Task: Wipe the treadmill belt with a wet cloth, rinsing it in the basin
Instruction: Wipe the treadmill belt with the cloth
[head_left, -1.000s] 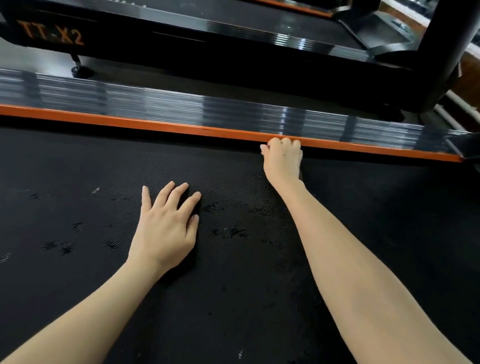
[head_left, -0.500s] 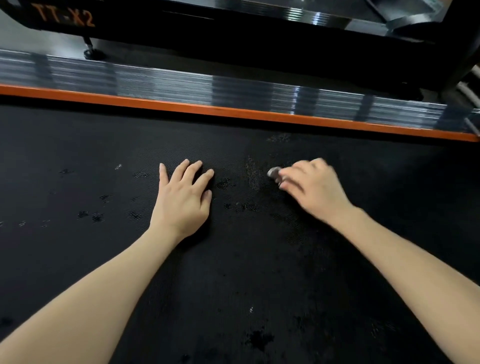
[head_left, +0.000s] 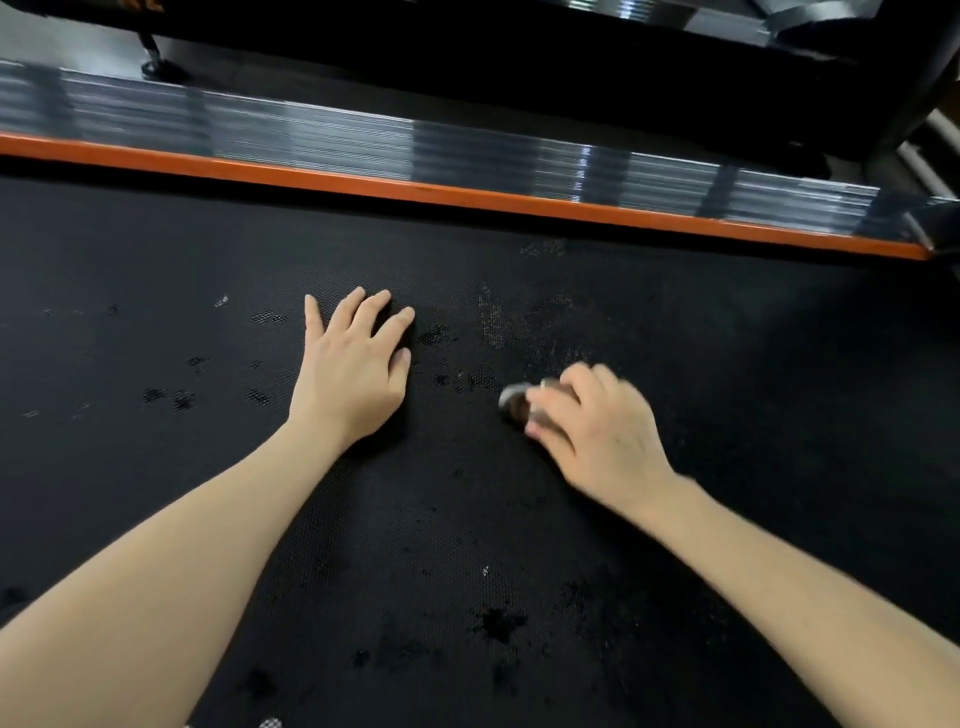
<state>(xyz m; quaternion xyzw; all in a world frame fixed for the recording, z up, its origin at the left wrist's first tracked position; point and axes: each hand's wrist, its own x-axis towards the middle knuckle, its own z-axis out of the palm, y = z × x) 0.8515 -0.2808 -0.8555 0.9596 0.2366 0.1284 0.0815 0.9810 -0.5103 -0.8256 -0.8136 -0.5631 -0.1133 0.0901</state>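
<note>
Head view is showing the left hand (head_left: 353, 374) lying flat, fingers spread, bracing on the belt (head_left: 727, 364), while the right hand (head_left: 597, 431) is pinching a small grey cloth (head_left: 514, 402), blurred, and dragging it back from the orange rail (head_left: 467, 195) it was touching a second ago; wiping is likely progressing strip by strip. No basin is showing.

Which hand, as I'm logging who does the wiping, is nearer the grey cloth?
Right. The right hand grips the grey cloth itself; the left hand lies flat on the belt, apart from the cloth, to its left.
</note>
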